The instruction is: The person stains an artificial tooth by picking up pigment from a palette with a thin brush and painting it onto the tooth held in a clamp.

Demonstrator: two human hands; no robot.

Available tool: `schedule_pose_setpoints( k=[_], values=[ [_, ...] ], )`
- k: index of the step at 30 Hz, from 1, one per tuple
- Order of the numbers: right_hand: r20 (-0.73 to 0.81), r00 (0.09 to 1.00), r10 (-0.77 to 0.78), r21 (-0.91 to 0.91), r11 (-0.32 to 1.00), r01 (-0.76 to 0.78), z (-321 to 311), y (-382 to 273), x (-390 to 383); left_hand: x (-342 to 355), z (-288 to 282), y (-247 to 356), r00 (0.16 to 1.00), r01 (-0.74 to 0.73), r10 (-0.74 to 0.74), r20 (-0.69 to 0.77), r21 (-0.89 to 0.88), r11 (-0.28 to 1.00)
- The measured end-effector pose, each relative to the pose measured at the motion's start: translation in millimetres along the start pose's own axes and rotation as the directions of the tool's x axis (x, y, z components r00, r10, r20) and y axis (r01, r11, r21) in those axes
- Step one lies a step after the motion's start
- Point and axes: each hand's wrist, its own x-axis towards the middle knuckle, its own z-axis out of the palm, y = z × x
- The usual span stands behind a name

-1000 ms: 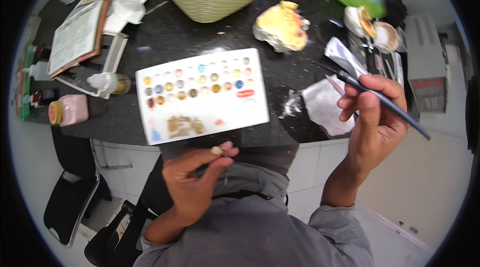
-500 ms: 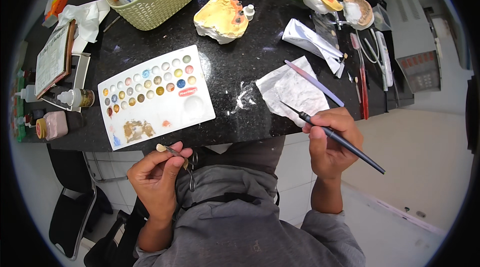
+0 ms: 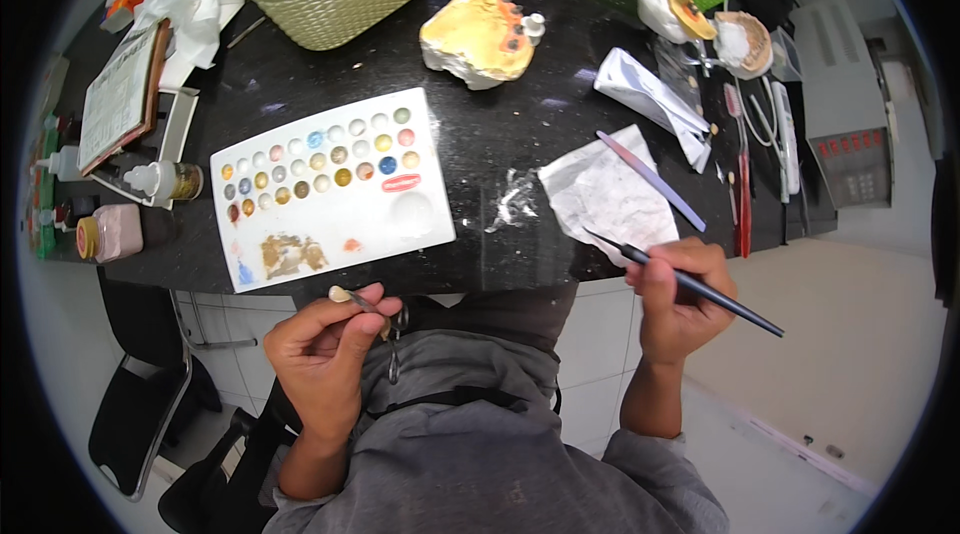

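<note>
My left hand [image 3: 315, 359], just off the table's front edge, is closed on metal locking forceps [image 3: 393, 366] with looped handles. A small cream-coloured dental crown [image 3: 339, 294] sits at their tip. Between the thumb and fingers of my right hand [image 3: 682, 304] is a slim black fine-tipped brush [image 3: 735, 307]. Its tip points up and left, over the lower edge of a crumpled white tissue [image 3: 590, 192]. Beyond my left hand lies a white palette [image 3: 365, 244] with rows of coloured paint wells and brown smears.
A yellow dental model [image 3: 470, 44] stands behind the palette, beside a cream basket [image 3: 345, 9]. A lilac stick [image 3: 655, 182] rests on the tissue. At right are a red-handled toothbrush [image 3: 743, 189] and more dental models [image 3: 740, 44]. Small bottles [image 3: 165, 181] stand at left.
The whole view has shifted, so the table and its things appear farther right. Both hands keep their grips on the forceps and brush, with little visible movement of their own.
</note>
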Motion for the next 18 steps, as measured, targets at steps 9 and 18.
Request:
schedule_pose_setpoints(
  k=[9,18],
  values=[
    [0.111,0.989,0.093,0.330,0.936,-0.125,51.1,-31.2,10.0,3.1,-3.4,3.6,0.998,0.035,-0.035,0.052,0.004,0.999],
    [0.094,0.991,-0.092,0.217,0.974,0.070,89.5,-30.7,13.4,6.8,-6.7,3.5,0.995,0.031,-0.031,0.093,-0.004,1.000]
  ],
)
